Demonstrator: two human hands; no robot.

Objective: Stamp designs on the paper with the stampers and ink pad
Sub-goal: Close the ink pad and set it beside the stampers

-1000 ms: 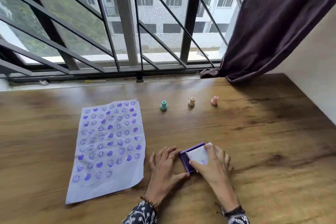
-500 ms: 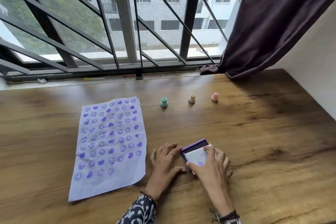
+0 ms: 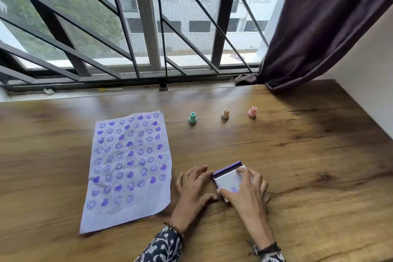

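- Clearly most of the stamping is behind me: the paper (image 3: pixel 129 168) lies flat on the wooden table (image 3: pixel 308 176) to the left of the ink pad (image 3: pixel 228 177), covered almost top to bottom with purple smiley faces and hearts; only the strip along its near edge looks unstamped.
- My left hand (image 3: pixel 194 187) rests just left of the ink pad, fingers spread and flat, the thumb touching its near corner, bracing rather than clasping it.
- My right hand (image 3: pixel 247 192) lies over the ink pad's right side, index finger on the far edge and thumb on the near edge of the pale lid, which seems nearly down; a purple strip shows along the far side.
- Beyond the ink pad, well apart from it, three stampers stand upright in a row: teal stamper (image 3: pixel 192 118), cream stamper (image 3: pixel 225 114), pink stamper (image 3: pixel 252 111).
- I judge the task almost finished: closing the pad reads as packing up, with perhaps a last row possible.
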